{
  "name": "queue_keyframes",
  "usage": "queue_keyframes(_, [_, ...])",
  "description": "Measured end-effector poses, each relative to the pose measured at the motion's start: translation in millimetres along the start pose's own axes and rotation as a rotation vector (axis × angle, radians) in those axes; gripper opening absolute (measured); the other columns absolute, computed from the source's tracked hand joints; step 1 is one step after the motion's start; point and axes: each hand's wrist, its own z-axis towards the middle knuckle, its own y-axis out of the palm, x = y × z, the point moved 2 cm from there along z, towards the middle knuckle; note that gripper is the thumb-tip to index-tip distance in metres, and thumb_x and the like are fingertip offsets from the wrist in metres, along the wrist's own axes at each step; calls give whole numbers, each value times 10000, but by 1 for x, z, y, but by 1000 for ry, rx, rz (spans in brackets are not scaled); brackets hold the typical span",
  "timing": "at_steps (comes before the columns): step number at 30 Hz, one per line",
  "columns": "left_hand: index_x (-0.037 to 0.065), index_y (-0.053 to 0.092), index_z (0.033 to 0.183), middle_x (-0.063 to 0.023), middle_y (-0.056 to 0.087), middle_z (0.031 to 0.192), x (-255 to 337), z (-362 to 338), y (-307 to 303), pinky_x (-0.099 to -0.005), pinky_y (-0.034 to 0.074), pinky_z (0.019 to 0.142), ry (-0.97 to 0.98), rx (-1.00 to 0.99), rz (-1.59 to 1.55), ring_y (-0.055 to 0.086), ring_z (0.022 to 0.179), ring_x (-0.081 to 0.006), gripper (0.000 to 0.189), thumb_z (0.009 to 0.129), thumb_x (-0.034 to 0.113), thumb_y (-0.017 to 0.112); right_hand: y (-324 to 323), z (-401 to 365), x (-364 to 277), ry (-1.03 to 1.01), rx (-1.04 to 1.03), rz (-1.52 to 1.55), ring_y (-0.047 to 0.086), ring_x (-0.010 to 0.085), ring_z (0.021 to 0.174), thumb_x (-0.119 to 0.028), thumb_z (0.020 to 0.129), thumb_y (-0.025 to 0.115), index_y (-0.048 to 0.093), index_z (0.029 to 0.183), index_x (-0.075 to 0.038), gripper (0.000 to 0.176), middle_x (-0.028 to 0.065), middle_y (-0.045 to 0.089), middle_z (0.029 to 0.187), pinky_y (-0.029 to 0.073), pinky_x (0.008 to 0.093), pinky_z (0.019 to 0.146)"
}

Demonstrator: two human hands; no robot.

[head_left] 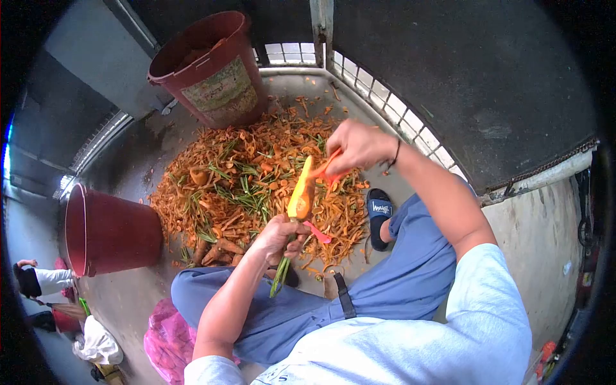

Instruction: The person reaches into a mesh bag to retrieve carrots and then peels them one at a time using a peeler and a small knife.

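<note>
My left hand (282,239) is closed around the stem end of a carrot (301,192), its green stalks (279,277) hanging below the fist. The carrot points up and away; its upper side is bright and peeled, with a darker patch lower down. A pink handle (319,233) sticks out beside the left fingers; its other end is hidden. My right hand (359,149) grips an orange-red peeler (332,168) by the carrot's tip. Beneath both hands spreads a heap of carrot peelings (218,173) mixed with green stalks.
A large maroon bin (221,90) stands behind the heap. Another maroon bin (115,231) lies toward the left. Unpeeled carrots (218,251) rest at the heap's near edge. A pink sack (168,333) sits by my left knee. Another person (48,281) is at far left.
</note>
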Motion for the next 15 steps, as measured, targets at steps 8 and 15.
queue_keyframes(8, [51, 520, 1021, -48, 550, 710, 0, -1, 19, -240, 311, 369, 148, 93, 157, 421, 435, -88, 155, 898, 41, 614, 46, 3, -35, -209, 19, -46, 587, 299, 542, -243, 759, 774, 689, 744, 7, 265, 181, 602, 633, 441, 403, 515])
queue_keyframes(15, [59, 503, 1050, -47, 538, 708, -7, 1, 10, -246, 298, 374, 88, 75, 261, 405, 436, -91, 184, 892, 52, 598, 22, 12, 0, -106, 50, -190, 631, 374, 648, -308, 719, 760, 675, 724, 20, 339, 218, 619, 688, 495, 460, 586])
